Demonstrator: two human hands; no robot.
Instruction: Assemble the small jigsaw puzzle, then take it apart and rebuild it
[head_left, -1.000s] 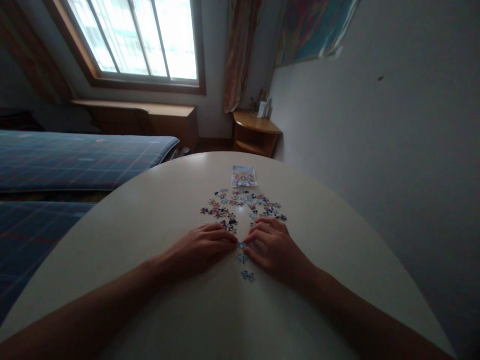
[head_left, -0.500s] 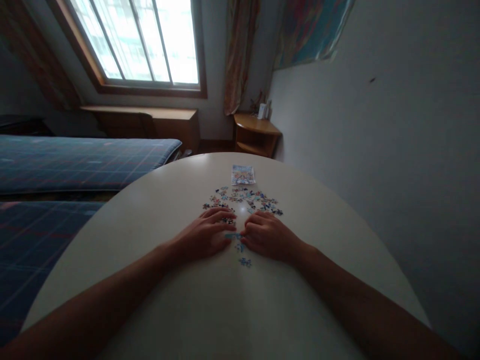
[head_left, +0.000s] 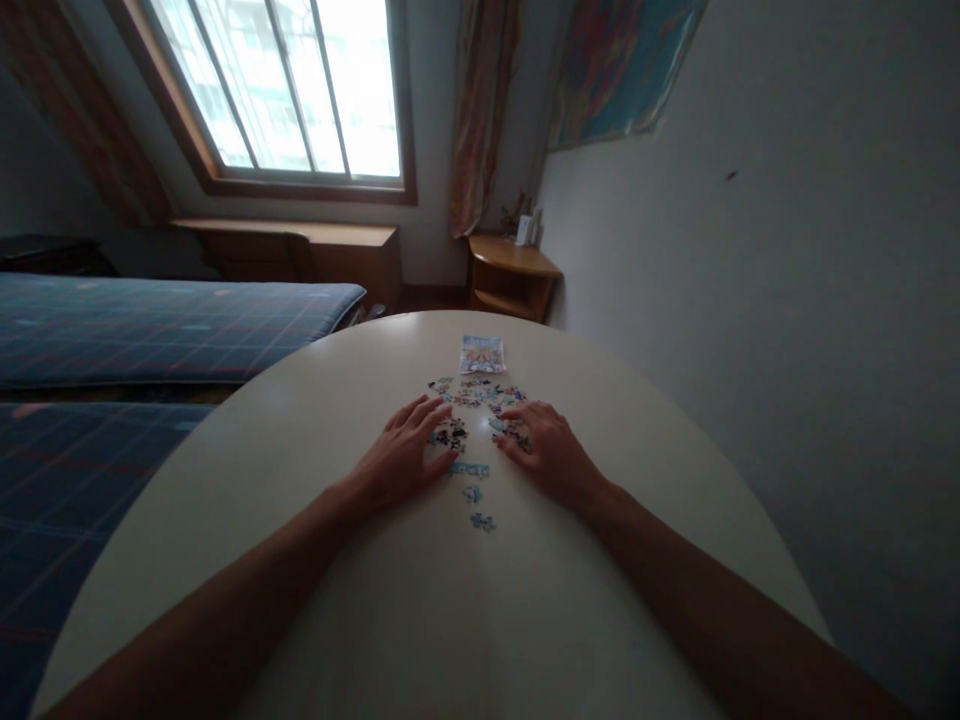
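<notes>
At frame centre, left hand (head_left: 401, 455) and right hand (head_left: 546, 450) lie flat, fingers spread, gripping nothing, on scattered puzzle pieces (head_left: 480, 397) on the tabletop (head_left: 300, 470).

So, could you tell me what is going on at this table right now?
A person sits at a round white table sorting a scatter of small jigsaw pieces. The left hand lies flat with fingers spread at the left edge of the pile, and the right hand rests on pieces at the right. Neither hand visibly grips a piece. A short joined strip and two small bits lie nearer the person, between the hands. A small printed picture card sits beyond the pile.
</notes>
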